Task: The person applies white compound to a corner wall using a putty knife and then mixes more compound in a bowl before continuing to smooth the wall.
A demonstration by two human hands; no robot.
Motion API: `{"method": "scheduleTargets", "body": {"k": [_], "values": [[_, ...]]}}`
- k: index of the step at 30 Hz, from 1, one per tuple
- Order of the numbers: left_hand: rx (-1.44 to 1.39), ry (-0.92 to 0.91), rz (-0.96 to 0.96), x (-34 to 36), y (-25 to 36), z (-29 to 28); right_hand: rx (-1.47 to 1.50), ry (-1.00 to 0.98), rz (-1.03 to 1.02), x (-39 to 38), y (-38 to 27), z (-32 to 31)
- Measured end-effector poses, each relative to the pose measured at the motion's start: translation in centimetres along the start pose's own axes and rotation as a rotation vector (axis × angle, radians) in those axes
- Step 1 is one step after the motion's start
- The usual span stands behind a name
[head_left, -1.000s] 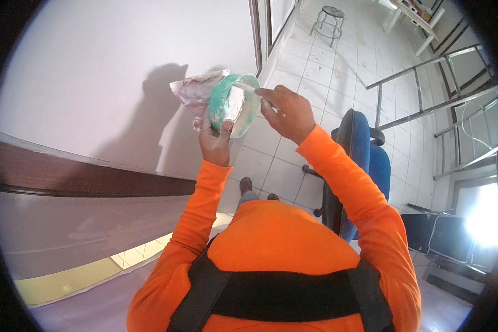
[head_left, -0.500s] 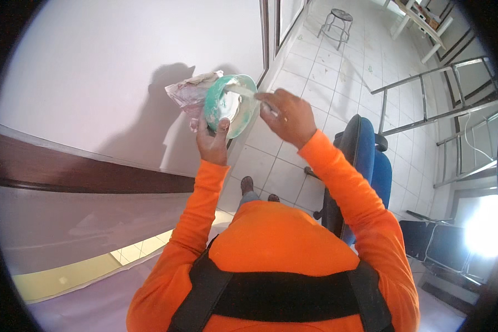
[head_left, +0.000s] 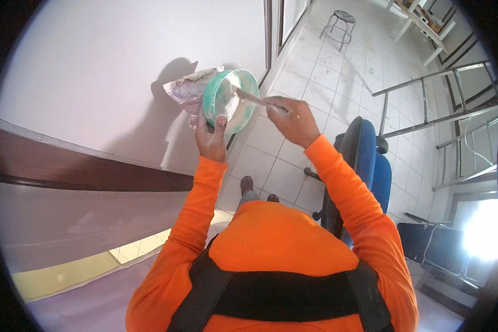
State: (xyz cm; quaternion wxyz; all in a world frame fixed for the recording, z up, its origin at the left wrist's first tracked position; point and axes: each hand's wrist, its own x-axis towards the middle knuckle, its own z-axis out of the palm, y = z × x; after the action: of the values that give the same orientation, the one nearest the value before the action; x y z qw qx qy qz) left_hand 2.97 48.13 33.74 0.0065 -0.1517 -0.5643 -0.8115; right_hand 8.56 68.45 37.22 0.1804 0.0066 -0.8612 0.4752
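My left hand (head_left: 211, 141) grips a green bowl (head_left: 208, 98) from below, its thumb over the near rim. White paste (head_left: 227, 103) coats the inside of the bowl, which is tilted toward me. A crumpled, stained cloth or paper (head_left: 185, 93) sits between the bowl's left side and that hand's fingers. In my right hand (head_left: 294, 120) is a putty knife (head_left: 251, 98), held by its handle with the blade end at the paste inside the bowl. The fingers of this hand are wrapped round the handle.
A white wall panel (head_left: 122, 66) with a dark brown band (head_left: 83, 163) stands close on the left. Blue office chairs (head_left: 365, 144) are by my right arm. Farther off are a metal stool (head_left: 340, 27), a metal frame (head_left: 426, 105) and a wooden table (head_left: 420, 22) on the tiled floor (head_left: 271, 177).
The putty knife has turned in my right hand, its blade now angled down into the bowl. My right hand has shifted slightly right and down. The left still holds the bowl.
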Motion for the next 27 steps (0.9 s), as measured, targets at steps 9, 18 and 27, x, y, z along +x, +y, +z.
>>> {"method": "scheduleTargets", "body": {"k": [9,18,27], "values": [[-0.145,0.018,0.004,-0.1,0.3,0.8,0.069,-0.07,-0.058,-3.2,1.1,2.4],[0.023,-0.039,0.052,-0.3,-0.6,-0.6,-0.004,0.074,-0.006,0.2,1.6,-1.1],[-0.06,-0.018,0.037,-0.9,0.2,0.2,0.2,-0.248,0.42,-3.4,0.1,0.5]]}}
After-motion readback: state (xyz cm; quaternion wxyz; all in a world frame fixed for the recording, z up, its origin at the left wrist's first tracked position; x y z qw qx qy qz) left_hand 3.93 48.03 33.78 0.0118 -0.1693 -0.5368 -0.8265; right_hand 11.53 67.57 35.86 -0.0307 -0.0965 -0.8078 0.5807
